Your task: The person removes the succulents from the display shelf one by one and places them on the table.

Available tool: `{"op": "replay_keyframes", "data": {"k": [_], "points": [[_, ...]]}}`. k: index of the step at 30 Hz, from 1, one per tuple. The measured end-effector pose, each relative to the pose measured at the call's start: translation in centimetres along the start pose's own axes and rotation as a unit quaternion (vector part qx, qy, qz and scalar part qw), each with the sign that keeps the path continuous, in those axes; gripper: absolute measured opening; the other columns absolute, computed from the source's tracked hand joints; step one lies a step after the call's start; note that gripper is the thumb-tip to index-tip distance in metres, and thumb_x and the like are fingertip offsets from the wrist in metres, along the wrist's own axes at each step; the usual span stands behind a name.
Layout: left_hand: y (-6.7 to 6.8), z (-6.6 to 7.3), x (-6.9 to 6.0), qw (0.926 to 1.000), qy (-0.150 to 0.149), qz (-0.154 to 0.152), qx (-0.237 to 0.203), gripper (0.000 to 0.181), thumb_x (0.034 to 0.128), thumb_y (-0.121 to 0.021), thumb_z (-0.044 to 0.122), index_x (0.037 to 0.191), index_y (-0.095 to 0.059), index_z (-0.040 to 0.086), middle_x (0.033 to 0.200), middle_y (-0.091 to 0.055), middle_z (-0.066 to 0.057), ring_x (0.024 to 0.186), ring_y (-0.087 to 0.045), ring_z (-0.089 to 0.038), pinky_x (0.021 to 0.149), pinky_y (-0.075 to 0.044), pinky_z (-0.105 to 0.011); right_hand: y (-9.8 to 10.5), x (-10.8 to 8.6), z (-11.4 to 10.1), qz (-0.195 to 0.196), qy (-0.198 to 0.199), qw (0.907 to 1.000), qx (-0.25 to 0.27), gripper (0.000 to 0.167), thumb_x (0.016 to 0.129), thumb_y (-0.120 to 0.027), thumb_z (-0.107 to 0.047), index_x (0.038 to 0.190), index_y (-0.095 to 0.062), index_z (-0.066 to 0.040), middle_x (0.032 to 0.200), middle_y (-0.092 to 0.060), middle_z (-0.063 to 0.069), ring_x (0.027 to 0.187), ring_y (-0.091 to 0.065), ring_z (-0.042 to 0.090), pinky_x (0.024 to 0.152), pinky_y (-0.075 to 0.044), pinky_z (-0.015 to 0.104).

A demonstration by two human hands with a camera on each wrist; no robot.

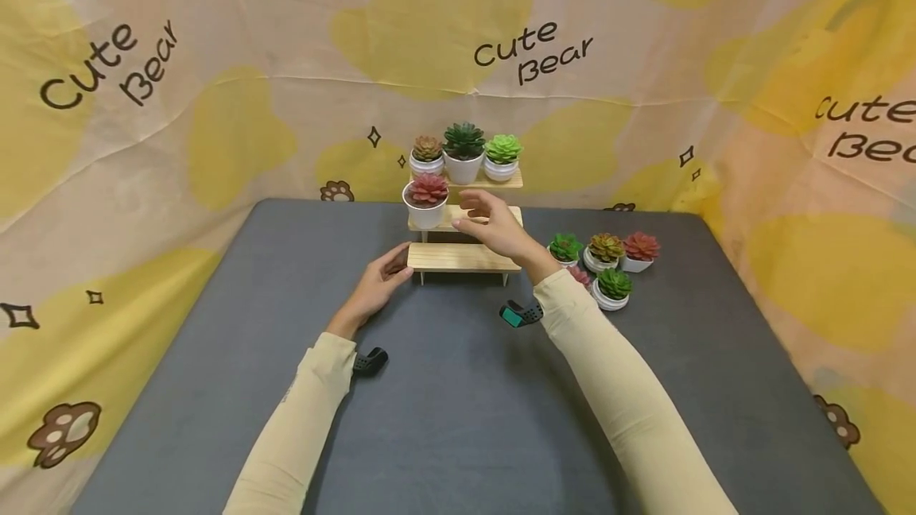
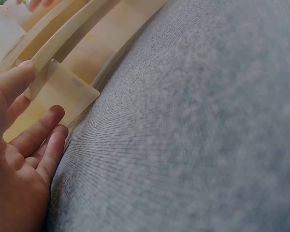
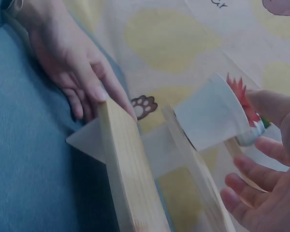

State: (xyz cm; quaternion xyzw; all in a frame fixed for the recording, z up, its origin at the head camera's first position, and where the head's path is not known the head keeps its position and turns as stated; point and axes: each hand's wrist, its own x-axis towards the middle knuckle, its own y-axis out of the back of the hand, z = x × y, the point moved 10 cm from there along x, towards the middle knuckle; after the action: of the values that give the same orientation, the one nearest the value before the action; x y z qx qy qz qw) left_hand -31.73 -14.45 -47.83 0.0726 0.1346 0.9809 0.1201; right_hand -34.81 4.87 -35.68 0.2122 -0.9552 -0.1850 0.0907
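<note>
A three-tier wooden display stand (image 1: pixel 461 257) with translucent supports stands near the back of the table. My left hand (image 1: pixel 374 286) grips the left end of its lowest board (image 3: pixel 128 164), thumb at the front corner and a finger behind. On the middle board's left end sits a red succulent in a white pot (image 1: pixel 426 211). Just right of that pot is my right hand (image 1: pixel 501 230), fingers loosely bent and apart, holding nothing. Along the top board stand a brownish succulent (image 1: pixel 428 151), a dark green succulent (image 1: pixel 463 141) and a light green succulent (image 1: pixel 503 151), all in white pots.
Several more potted succulents cluster right of the stand, among them a green one (image 1: pixel 614 286) and a red one (image 1: pixel 640 249); my right forearm partly covers a pink one (image 1: pixel 578 276). A patterned yellow cloth (image 1: pixel 615 118) hangs behind the grey table (image 1: pixel 444 420).
</note>
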Motion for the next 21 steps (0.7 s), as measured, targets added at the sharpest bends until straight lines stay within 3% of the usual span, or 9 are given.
{"op": "replay_keyframes", "data": {"k": [9,16,21], "points": [[0.0,0.3,0.0,0.9999,-0.007,0.002,-0.010,0.058,0.1043,-0.057,0.014,0.157,-0.035,0.005,0.141,-0.057,-0.029,0.132,-0.053,-0.041,0.111,-0.040,-0.053,-1.6,2.3,-0.3,-0.001,-0.001,0.9997,0.024,0.066,0.097,-0.067,-0.017,0.154,-0.037,-0.002,0.153,-0.047,0.022,0.140,-0.046,0.041,0.117,-0.038,0.049],[0.1,0.3,-0.2,1.0000,-0.002,0.002,0.001,0.058,0.1051,-0.055,0.013,0.158,-0.033,0.004,0.143,-0.055,-0.029,0.133,-0.053,-0.040,0.111,-0.042,-0.049,-2.4,3.1,-0.3,0.017,-0.023,0.9987,0.042,0.071,0.095,-0.071,-0.019,0.155,-0.036,-0.004,0.150,-0.052,0.019,0.132,-0.055,0.035,0.110,-0.046,0.047],[-0.2,0.3,-0.2,1.0000,0.003,-0.006,-0.007,0.058,0.1052,-0.053,0.009,0.158,-0.030,-0.001,0.145,-0.051,-0.033,0.134,-0.050,-0.045,0.112,-0.039,-0.055,-2.9,3.7,-0.2,0.026,-0.026,0.9979,0.052,0.071,0.094,-0.072,-0.017,0.154,-0.036,-0.002,0.145,-0.055,0.020,0.128,-0.057,0.034,0.106,-0.049,0.044]]}}
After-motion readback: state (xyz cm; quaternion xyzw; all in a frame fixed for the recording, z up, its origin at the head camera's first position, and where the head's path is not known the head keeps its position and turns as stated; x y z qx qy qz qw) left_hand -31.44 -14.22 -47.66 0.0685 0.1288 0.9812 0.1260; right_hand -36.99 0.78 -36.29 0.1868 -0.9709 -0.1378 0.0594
